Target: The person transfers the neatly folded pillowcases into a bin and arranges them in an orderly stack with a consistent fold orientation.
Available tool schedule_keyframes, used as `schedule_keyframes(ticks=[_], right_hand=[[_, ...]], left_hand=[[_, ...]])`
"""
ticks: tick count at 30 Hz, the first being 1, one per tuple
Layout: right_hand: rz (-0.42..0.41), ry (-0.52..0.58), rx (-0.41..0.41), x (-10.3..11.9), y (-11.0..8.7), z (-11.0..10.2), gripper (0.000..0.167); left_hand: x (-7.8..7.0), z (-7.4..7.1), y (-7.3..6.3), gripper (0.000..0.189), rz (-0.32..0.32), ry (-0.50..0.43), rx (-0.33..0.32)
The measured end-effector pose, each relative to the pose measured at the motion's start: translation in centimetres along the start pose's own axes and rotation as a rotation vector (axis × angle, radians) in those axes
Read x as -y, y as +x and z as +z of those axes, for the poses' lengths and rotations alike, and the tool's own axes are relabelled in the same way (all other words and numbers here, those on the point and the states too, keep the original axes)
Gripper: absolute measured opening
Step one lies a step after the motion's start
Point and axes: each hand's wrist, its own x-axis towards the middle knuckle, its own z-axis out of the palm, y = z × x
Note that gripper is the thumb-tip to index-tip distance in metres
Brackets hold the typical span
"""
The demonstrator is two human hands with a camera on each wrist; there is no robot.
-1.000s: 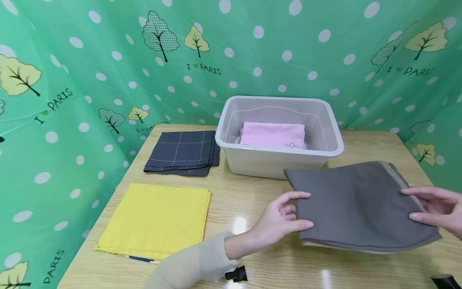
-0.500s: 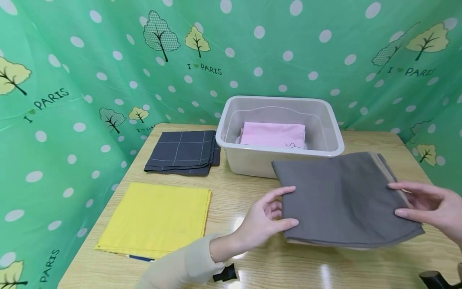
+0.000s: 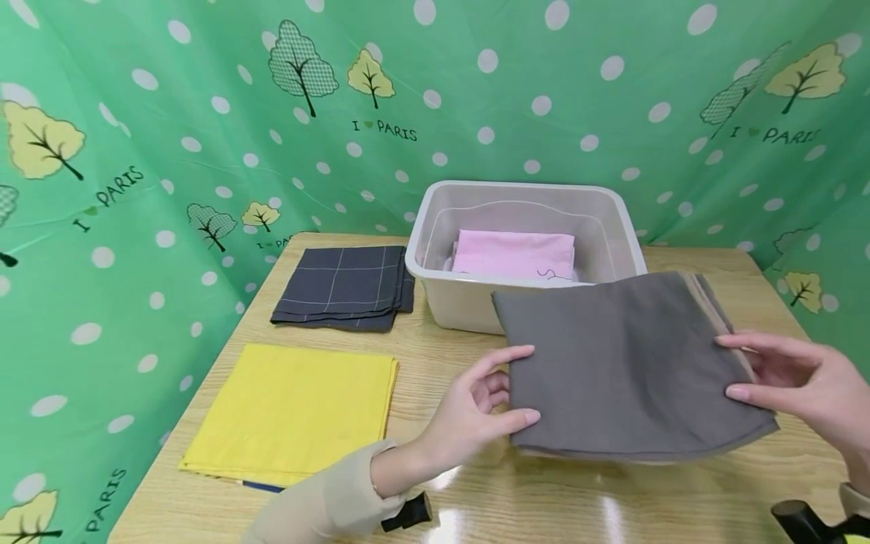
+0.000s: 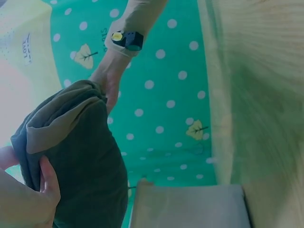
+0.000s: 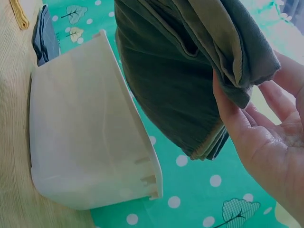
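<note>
A folded dark grey cloth (image 3: 625, 370) with a beige layer at its edge is held up in front of the bin, several layers thick. My left hand (image 3: 469, 412) pinches its left side between thumb and fingers. At the opposite side, my right hand (image 3: 802, 378) grips the layered edge, thumb on top. In the right wrist view the cloth (image 5: 171, 80) sags between the hands, level with the bin's upper part. The pale grey plastic bin (image 3: 462, 306) stands behind, its front right rim covered by the cloth in the head view. Inside lies a folded pink cloth (image 3: 514, 253).
A folded yellow cloth (image 3: 292, 412) lies at the left of the wooden table (image 3: 421, 385). Behind it, a dark checked cloth (image 3: 347, 283) lies folded against the bin's left side. A green dotted curtain (image 3: 489, 98) hangs around the back and left of the table.
Both hands have carried the grey cloth left and farther back, toward the bin, so it now overlaps the bin's front rim. The grip looks the same; the bin and other cloths stay put.
</note>
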Motion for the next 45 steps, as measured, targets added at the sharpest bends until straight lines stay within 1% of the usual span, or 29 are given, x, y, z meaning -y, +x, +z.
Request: schedule_keyframes(ticks=[2, 6, 10, 13, 14, 15, 18, 20, 22, 24, 28, 29, 31, 33, 37, 40, 44, 45], right_hand=[[0.028, -0.098, -0.024, 0.3, 0.3, 0.2, 0.063], [0.113, -0.271, -0.063, 0.8, 0.9, 0.7, 0.062], [0.121, -0.239, -0.052, 1.0, 1.7, 1.1, 0.060], [0.139, -0.242, -0.065, 1.1, 2.4, 1.4, 0.059], [0.138, -0.239, -0.063, 1.1, 2.6, 1.5, 0.058], [0.138, -0.204, -0.057, 1.1, 2.8, 1.6, 0.058], [0.154, -0.188, -0.066, 1.2, 3.3, 1.8, 0.056], [0.173, -0.204, -0.067, 1.3, 3.7, 2.0, 0.055], [0.217, -0.269, -0.090, 1.4, 4.1, 2.3, 0.055], [0.240, -0.297, -0.100, 1.5, 4.5, 2.5, 0.055], [0.212, -0.131, -0.076, 1.3, 5.2, 2.7, 0.054], [0.199, -0.075, -0.070, 1.2, 5.4, 2.7, 0.054], [0.196, -0.019, -0.062, 1.1, 5.8, 2.8, 0.054], [0.206, -0.019, -0.073, 1.1, 6.2, 2.9, 0.053], [0.201, 0.005, -0.071, 1.0, 7.2, 3.2, 0.053], [0.209, -0.024, -0.076, 1.0, 7.8, 3.4, 0.054], [0.249, -0.116, -0.083, 1.0, 8.7, 3.6, 0.054], [0.254, -0.113, -0.081, 1.0, 9.0, 3.7, 0.055]], left_hand=[[-0.2, -0.2, 0.2, 0.060, 0.014, 0.006, -0.006], [-0.3, -0.8, 0.6, 0.060, 0.034, 0.031, -0.018], [-0.5, -1.4, 1.0, 0.060, 0.044, 0.084, -0.036], [-0.6, -1.8, 1.4, 0.059, 0.045, 0.119, -0.046], [-0.6, -2.0, 1.6, 0.059, 0.043, 0.124, -0.048], [-0.7, -2.1, 1.7, 0.059, 0.039, 0.126, -0.050], [-0.8, -2.5, 2.2, 0.059, 0.039, 0.131, -0.056], [-1.0, -2.8, 2.5, 0.060, 0.044, 0.144, -0.064], [-1.1, -3.0, 2.7, 0.060, 0.051, 0.166, -0.073], [-1.2, -3.3, 3.0, 0.060, 0.052, 0.192, -0.082], [-1.5, -3.8, 3.5, 0.060, 0.055, 0.227, -0.084], [-1.5, -4.0, 3.7, 0.060, 0.057, 0.235, -0.081], [-1.6, -4.4, 4.1, 0.059, 0.064, 0.253, -0.074], [-1.7, -4.7, 4.5, 0.059, 0.069, 0.276, -0.066], [-1.9, -5.5, 5.2, 0.057, 0.069, 0.300, -0.054], [-2.1, -6.1, 5.8, 0.057, 0.065, 0.294, -0.054], [-2.2, -6.8, 6.6, 0.057, 0.036, 0.297, -0.062], [-2.2, -7.0, 6.8, 0.057, 0.029, 0.301, -0.062]])
